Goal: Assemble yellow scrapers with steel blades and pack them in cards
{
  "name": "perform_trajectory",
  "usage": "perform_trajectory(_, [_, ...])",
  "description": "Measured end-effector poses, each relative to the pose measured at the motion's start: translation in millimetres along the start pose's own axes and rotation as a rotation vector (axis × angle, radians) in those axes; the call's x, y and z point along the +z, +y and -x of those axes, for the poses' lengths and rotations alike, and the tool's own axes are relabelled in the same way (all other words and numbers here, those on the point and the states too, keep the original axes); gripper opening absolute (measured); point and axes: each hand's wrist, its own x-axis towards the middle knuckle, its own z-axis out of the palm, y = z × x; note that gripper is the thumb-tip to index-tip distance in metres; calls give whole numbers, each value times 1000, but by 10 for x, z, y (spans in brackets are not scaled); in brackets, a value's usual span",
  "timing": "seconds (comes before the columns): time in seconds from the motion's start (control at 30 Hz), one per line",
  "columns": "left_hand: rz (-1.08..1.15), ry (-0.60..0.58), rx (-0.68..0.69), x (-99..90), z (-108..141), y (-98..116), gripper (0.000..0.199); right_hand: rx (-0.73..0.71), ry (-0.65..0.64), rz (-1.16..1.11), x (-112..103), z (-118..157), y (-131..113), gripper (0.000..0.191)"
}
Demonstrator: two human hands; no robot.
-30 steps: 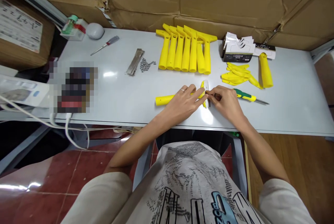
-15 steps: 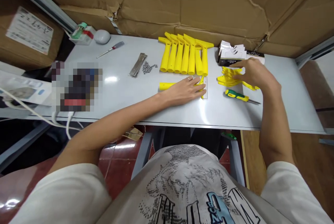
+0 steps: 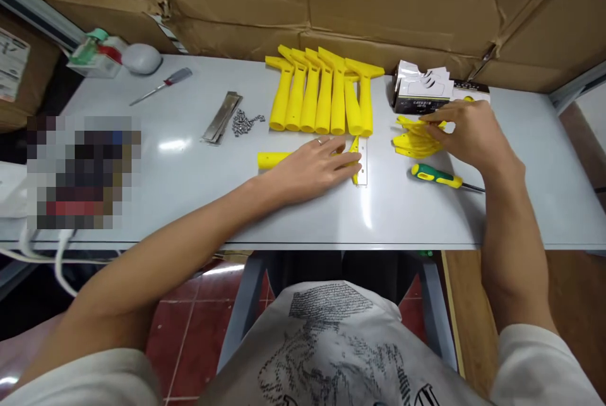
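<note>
My left hand lies over a yellow scraper handle, its fingers spread across the head, where a thin metal blade sticks out on the right. At the pile of small yellow plastic pieces, my right hand has thumb and forefinger closing on one piece. Just below the pile rests a green and yellow screwdriver. Behind my left hand, several yellow handles stand side by side in a row, flat on the table.
Metal blades and a heap of small screws lie left of the handles. Farther left are another screwdriver and a white mouse. An opened box stands behind the yellow pieces, before the cardboard.
The view has shifted, and things at the left sit farther left. My right hand has lowered onto the small yellow pieces and its fingers have drawn together. My left hand stays on the handle.
</note>
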Motion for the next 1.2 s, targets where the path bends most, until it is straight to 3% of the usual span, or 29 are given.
perform_trajectory(0.1, [-94,-16,31,-40,23,29,42,58,302,-312,-26,64,-189,2])
perform_trajectory(0.13, [-124,-17,43,-43,31,37,41,90,359,-504,-22,90,-274,11])
perform_trajectory(0.2, [-169,-10,62,-39,48,46,40,141,309,-900,1,141,-451,36])
perform_trajectory(0.27, [-192,9,83,-32,63,49,40,162,144,-1128,33,181,-597,48])
perform_trajectory(0.37, [-210,6,92,-37,74,51,45,151,34,-1153,57,200,-680,45])
perform_trajectory(0.5, [-250,-49,78,-89,70,70,49,144,202,-1143,23,160,-609,65])
perform_trajectory(0.57, [-224,-29,76,-124,73,88,48,176,239,-1194,-8,155,-596,58])
perform_trajectory(0.67, [-197,64,87,-163,90,119,46,236,70,-1258,-36,201,-663,46])
perform_trajectory(0.73, [-228,141,114,-173,105,132,44,263,-108,-1249,-29,249,-742,55])
perform_trajectory(0.8, [-264,224,150,-177,116,138,40,283,-193,-1236,2,284,-816,71])
perform_trajectory(0.87, [-288,316,186,-182,125,140,36,309,-160,-1242,51,296,-875,82])
perform_trajectory(0.97, [-304,422,218,-188,132,140,33,345,-84,-1273,135,292,-936,78])
perform_trajectory(1.2, [-218,413,200,-98,142,94,43,305,-18,-1304,195,332,-1016,72])
